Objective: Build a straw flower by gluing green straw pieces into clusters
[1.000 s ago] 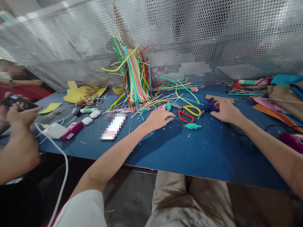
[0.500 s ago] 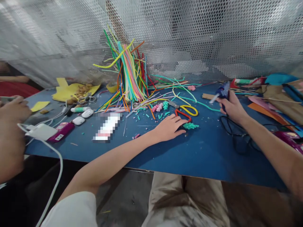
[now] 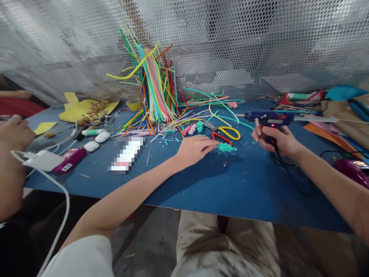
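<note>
Between the fingertips of my left hand [image 3: 194,151] is a teal pipe-cleaner piece [image 3: 226,147], raised a little above the blue table [image 3: 184,188]. My right hand [image 3: 273,139] is wrapped round the handle of a blue glue gun [image 3: 269,118]; its nozzle points left and a small red light glows on its side. Scissors [image 3: 229,133] with red and yellow handle loops lie just behind the teal piece. Pink pipe-cleaner pieces [image 3: 190,129] and another teal piece [image 3: 200,126] rest near the scissor blades, among small cut bits.
A tall bundle of coloured pipe cleaners [image 3: 157,88] stands against the perforated metal panel [image 3: 230,46]. To the left are a blurred-out phone [image 3: 128,154], white earbuds [image 3: 91,146], a white charger [image 3: 44,161] and another person's hand [image 3: 19,132]. Paper and cardboard [image 3: 336,115] lie at right.
My left hand has picked up the teal piece and lifted it off the table. My right hand has turned the glue gun, so its nozzle now points left and its side shows.
</note>
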`<control>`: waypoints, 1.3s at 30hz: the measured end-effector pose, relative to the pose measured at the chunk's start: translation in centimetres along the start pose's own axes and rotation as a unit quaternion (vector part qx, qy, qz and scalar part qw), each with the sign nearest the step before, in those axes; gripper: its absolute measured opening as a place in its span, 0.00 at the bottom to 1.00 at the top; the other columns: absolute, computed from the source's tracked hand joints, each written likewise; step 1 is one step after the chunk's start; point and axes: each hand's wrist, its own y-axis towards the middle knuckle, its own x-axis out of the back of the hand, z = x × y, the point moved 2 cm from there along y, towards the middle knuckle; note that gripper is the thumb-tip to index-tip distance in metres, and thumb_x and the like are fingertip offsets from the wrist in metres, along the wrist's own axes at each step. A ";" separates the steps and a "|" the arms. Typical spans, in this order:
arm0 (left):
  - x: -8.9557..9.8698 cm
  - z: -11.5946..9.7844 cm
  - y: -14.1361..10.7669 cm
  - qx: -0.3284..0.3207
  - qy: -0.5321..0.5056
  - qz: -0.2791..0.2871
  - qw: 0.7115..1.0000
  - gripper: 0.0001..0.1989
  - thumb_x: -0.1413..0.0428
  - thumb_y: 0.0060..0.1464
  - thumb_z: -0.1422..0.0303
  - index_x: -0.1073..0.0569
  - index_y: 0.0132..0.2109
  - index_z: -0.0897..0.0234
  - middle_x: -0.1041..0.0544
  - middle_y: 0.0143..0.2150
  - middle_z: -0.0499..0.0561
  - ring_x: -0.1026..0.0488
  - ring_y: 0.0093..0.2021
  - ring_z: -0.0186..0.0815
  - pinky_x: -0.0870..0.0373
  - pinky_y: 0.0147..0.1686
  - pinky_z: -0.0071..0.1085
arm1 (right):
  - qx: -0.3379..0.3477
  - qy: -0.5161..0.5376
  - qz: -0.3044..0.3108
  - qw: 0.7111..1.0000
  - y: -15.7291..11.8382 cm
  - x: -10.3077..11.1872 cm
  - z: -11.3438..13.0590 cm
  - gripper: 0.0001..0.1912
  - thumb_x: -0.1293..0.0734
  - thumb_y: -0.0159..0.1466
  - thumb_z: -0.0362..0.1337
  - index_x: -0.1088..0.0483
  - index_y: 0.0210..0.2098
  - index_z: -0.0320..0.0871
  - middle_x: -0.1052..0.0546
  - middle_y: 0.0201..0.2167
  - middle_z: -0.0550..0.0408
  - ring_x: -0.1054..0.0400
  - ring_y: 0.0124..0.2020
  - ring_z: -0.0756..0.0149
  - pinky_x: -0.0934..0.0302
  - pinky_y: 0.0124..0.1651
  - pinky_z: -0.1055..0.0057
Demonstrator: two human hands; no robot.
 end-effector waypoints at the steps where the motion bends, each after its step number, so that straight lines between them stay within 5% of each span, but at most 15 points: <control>1: 0.1 0.1 0.0 0.005 -0.008 -0.001 1.000 0.14 0.49 0.69 0.60 0.21 0.54 0.50 0.16 0.45 0.44 0.20 0.44 0.31 0.30 0.35 0.25 | 0.002 -0.015 0.003 1.000 0.0 -0.2 -0.2 0.16 0.33 0.63 0.52 0.32 0.31 0.46 0.26 0.24 0.55 0.47 0.14 0.75 0.53 0.20 0.67; 5: 0.2 -0.2 0.0 0.024 -0.037 -0.008 0.999 0.14 0.47 0.68 0.58 0.21 0.54 0.48 0.16 0.46 0.42 0.19 0.44 0.31 0.29 0.36 0.24 | 0.025 -0.081 0.039 0.996 0.1 -1.6 -0.9 0.16 0.33 0.65 0.50 0.31 0.29 0.45 0.30 0.18 0.58 0.37 0.20 0.69 0.39 0.31 0.65; 10: 0.0 -0.7 -0.1 0.021 -0.060 -0.016 0.998 0.14 0.48 0.68 0.60 0.22 0.55 0.48 0.16 0.46 0.42 0.18 0.44 0.31 0.27 0.40 0.24 | -0.005 -0.021 0.023 1.000 -0.1 -3.8 -1.7 0.16 0.24 0.56 0.46 0.30 0.38 0.48 0.21 0.40 0.56 0.25 0.30 0.63 0.29 0.40 0.59; 18: -0.1 -0.7 -0.1 0.037 -0.055 -0.033 0.997 0.14 0.46 0.66 0.57 0.21 0.53 0.50 0.16 0.47 0.43 0.18 0.40 0.31 0.28 0.36 0.24 | 0.111 -0.147 -0.095 0.978 -0.6 -6.2 -0.8 0.11 0.27 0.59 0.48 0.24 0.35 0.48 0.21 0.34 0.56 0.27 0.37 0.59 0.31 0.52 0.55; 25: -0.2 -1.0 0.3 0.056 -0.066 -0.008 0.996 0.16 0.44 0.64 0.54 0.20 0.52 0.54 0.16 0.45 0.44 0.19 0.36 0.31 0.31 0.33 0.25 | 0.151 -0.277 -0.081 0.945 -0.8 -6.3 -1.2 0.09 0.31 0.64 0.48 0.23 0.37 0.52 0.21 0.41 0.55 0.27 0.47 0.51 0.42 0.64 0.46; 33: -0.6 -0.7 -0.1 0.028 -0.058 -0.039 0.997 0.13 0.45 0.65 0.54 0.18 0.47 0.51 0.15 0.40 0.42 0.19 0.34 0.29 0.31 0.32 0.23 | 0.121 -0.186 -0.161 0.962 -0.7 -6.3 -1.2 0.15 0.29 0.62 0.52 0.28 0.36 0.48 0.20 0.41 0.53 0.26 0.50 0.54 0.38 0.62 0.50; 39: -0.8 -0.9 -0.3 -0.028 -0.016 -0.030 0.999 0.14 0.47 0.67 0.55 0.18 0.48 0.48 0.15 0.41 0.44 0.18 0.36 0.30 0.30 0.33 0.24 | 0.109 -0.131 -0.106 0.980 -1.3 -7.8 -0.4 0.14 0.25 0.59 0.48 0.28 0.38 0.49 0.19 0.41 0.53 0.24 0.46 0.54 0.33 0.56 0.53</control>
